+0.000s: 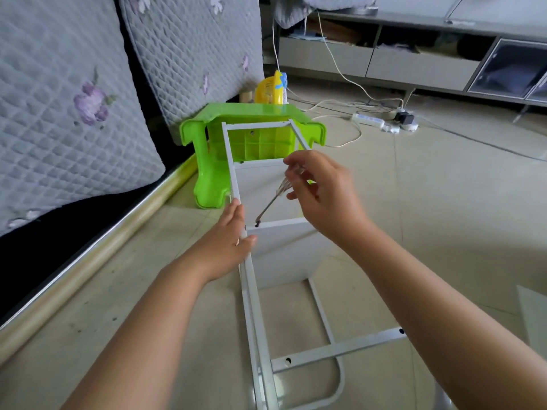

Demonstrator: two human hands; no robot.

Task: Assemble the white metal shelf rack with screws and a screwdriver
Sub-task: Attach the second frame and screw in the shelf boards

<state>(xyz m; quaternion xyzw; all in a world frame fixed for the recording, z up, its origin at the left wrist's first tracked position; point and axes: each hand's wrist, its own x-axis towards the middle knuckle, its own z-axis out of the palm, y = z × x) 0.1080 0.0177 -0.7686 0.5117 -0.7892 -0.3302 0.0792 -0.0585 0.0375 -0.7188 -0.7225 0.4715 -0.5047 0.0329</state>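
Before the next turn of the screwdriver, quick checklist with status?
1. Tip of screwdriver on screw: ok.
2. Right hand grips the handle: ok.
3. Left hand steadies the rack upright: ok.
4. Shelf edge meets the upright at the screw: ok.
5. Screw seated straight: cannot tell.
6. Rack's far end rests against the stool: cannot tell.

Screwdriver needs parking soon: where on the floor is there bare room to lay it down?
Bare tile lies right of the white rack, between it and the power strip, and left of it toward the bed's metal edge. Crowded: around the green stool and cords.
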